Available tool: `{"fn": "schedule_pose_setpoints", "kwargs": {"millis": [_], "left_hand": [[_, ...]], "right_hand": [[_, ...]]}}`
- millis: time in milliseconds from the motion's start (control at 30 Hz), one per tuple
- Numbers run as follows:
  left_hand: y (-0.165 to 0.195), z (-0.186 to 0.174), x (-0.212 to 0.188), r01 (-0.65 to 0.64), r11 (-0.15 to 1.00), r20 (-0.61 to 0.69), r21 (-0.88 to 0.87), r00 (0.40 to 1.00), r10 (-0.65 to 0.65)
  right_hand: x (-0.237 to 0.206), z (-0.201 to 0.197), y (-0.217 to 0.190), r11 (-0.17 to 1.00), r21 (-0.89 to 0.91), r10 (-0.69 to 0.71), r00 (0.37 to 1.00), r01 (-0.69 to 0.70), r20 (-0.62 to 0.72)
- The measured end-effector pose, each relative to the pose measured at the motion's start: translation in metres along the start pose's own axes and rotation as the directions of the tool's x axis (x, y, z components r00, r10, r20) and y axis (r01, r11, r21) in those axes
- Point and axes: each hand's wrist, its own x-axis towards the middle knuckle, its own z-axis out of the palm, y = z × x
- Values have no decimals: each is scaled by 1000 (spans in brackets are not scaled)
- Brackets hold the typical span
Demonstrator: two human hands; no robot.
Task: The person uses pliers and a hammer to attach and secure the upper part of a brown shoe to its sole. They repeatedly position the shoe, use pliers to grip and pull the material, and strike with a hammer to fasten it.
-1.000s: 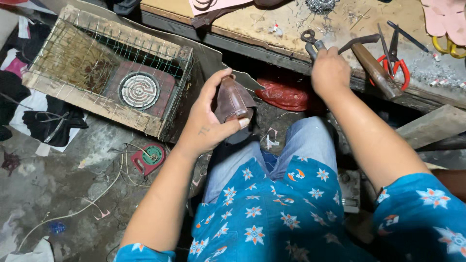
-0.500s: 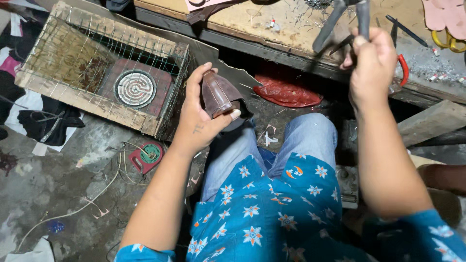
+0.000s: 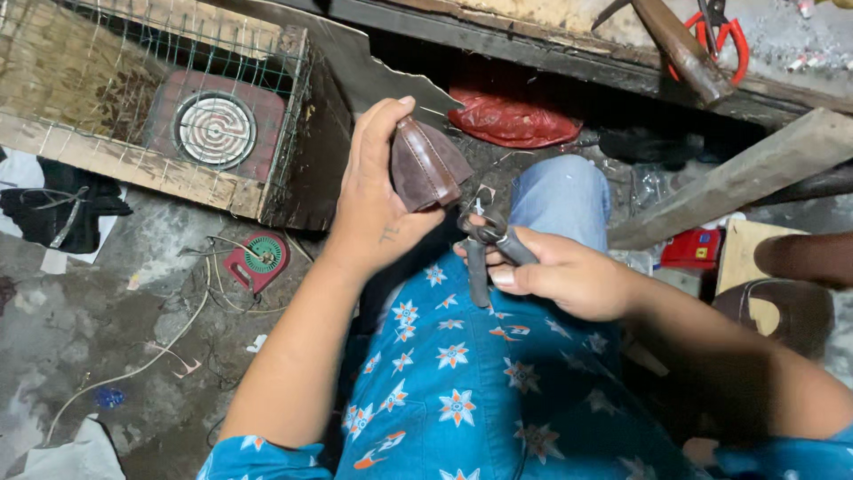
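left hand (image 3: 378, 200) grips brown leather piece (image 3: 426, 164); right hand (image 3: 569, 276) clasps dark pliers (image 3: 484, 240), tips hidden.

Small craft workshop, likely leather or shoe repair, cramped and rough. Evidence: worn wooden workbench (image 3: 498, 31) at top edge, scarred and dusty; hammer with wooden handle (image 3: 680, 49) and red-handled scissors (image 3: 724, 31) lying on it. Rough timber plank (image 3: 737, 182) leaning beside bench. Wood-and-wire-mesh crate (image 3: 133, 107) holding coil electric heater (image 3: 215, 129). Bare concrete floor (image 3: 98, 302), stained, strewn with loose wires, scraps, rags. Red plastic bag (image 3: 511, 120) stuffed under bench.
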Motion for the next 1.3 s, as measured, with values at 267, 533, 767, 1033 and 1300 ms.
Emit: {"fn": "schedule_pose_setpoints", "kwargs": {"millis": [267,533,767,1033,1300], "left_hand": [[20,21,-10,-123,984,11,126,992,123],[36,45,-23,-202,967,8,157,979,203],[40,47,-20,-225,944,44,240,974,221],[22,19,30,-137,977,-61,164,987,149],[-11,-2,66,-133,974,-33,185,989,141]], "right_hand": [[-35,25,-41,886,-462,-50,984,-36,-173],[-62,21,-50,766,-577,167,955,-283,-247],[-69,28,-48,669,-731,-109,956,-132,-272],[8,22,-9,558,-824,-700,587,96,-406],[97,-24,-12,370,-891,-895,359,264,-266]]}}
